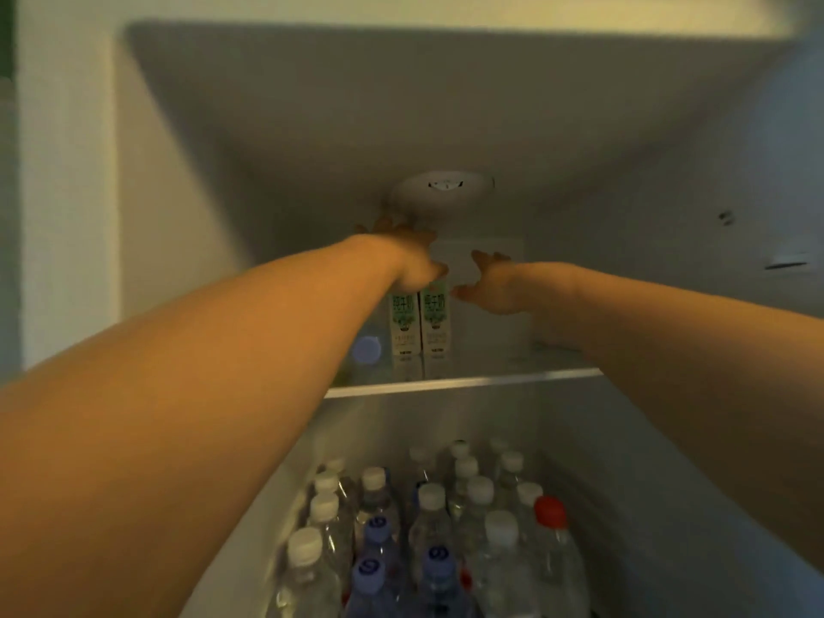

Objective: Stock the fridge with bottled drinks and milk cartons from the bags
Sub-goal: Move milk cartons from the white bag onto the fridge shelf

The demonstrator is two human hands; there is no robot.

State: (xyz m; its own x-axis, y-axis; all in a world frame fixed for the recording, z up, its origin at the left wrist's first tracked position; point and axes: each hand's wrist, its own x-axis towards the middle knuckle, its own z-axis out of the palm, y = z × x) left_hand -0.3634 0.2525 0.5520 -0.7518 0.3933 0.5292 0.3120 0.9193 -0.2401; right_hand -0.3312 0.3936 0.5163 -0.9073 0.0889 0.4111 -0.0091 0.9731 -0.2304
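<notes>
Fingers (379,227) of the left hand (403,260) are splayed and hold nothing, the heel of the hand just over the tops of two milk cartons (419,323); blur hides whether it touches them. The right hand (490,285) hovers just right of the cartons, its fingers spread wide, thumb pointing at them, gripping nothing. Both bare arms stretch deep into the fridge (187,194). The cartons stand upright, side by side, on the upper glass shelf (463,383), with a blue-capped bottle (366,350) beside them, partly behind the left forearm. A round fitting (441,194) sits on the back wall above the hands. Below, the lower shelf is crowded with bottles (446,528), mostly white-capped, some blue, one red
</notes>
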